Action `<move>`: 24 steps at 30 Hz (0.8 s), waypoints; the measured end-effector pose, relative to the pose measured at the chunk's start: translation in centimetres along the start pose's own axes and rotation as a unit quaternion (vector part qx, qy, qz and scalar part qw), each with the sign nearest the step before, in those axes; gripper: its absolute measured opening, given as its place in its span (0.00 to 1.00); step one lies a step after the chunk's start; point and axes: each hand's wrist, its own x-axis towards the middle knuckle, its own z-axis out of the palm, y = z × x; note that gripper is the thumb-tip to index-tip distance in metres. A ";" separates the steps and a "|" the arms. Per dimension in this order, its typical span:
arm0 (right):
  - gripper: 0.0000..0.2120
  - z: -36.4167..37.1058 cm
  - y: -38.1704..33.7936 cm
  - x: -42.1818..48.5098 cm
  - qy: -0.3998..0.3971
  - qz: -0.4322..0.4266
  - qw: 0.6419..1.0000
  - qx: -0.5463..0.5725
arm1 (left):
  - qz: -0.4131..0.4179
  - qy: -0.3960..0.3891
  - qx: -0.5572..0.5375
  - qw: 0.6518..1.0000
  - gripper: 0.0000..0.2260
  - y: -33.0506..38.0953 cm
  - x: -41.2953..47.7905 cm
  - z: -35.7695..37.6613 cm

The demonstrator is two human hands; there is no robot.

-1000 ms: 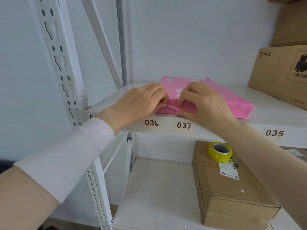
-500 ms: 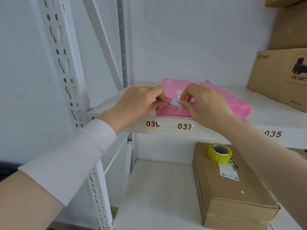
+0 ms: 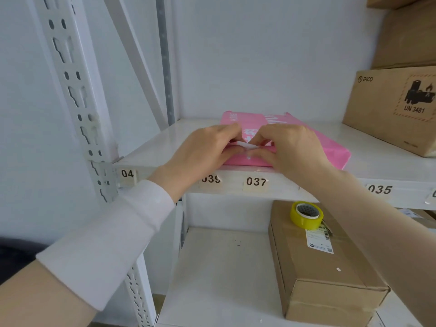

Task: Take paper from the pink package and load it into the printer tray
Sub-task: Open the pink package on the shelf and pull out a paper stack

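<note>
Pink package (image 3: 328, 151), flat at the front of the white shelf (image 3: 151, 152): your left hand (image 3: 203, 154) pins its near end while your right hand (image 3: 290, 149) pinches the white flap (image 3: 245, 145), likely to open it.

This is a storeroom or stock area. White metal racking stands against a plain wall, its slotted upright (image 3: 77, 109) punched with rows of keyholes. The front edge of the upper shelf (image 3: 295, 185) carries numbered location labels, among them 037 (image 3: 256, 182) and 035 (image 3: 379, 190). Brown cardboard shipping boxes sit on the shelves: one (image 3: 391, 109) printed with a battery hazard mark and UN 3481, another (image 3: 323, 267) with a barcode sticker and a roll of yellow packing tape (image 3: 306, 214) on top.
</note>
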 end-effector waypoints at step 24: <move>0.06 -2.8 2.3 -1.1 -0.003 0.016 0.999 -0.041 | -0.037 0.004 0.026 0.999 0.07 2.1 1.7 1.7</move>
